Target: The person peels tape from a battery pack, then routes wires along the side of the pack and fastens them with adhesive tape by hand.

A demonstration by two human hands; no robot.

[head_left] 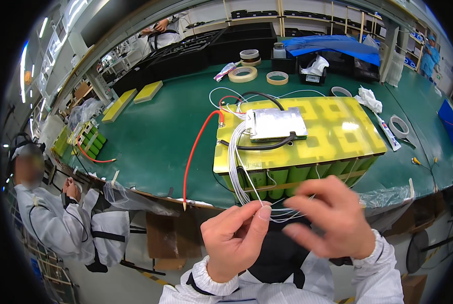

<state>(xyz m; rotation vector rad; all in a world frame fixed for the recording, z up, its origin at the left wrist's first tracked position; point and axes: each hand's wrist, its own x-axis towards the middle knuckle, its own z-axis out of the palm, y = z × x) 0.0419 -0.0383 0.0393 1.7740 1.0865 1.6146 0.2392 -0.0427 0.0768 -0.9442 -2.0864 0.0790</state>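
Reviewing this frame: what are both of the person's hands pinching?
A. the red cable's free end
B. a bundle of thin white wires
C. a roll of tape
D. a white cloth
B: the left hand and right hand both pinch the thin white wires that run down from the silver board on the yellow-topped battery pack.

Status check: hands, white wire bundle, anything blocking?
Left hand pinching thin white wires; right hand fingering same strands. Wires run up to board on battery pack. Red lead hangs alongside, not blocking.
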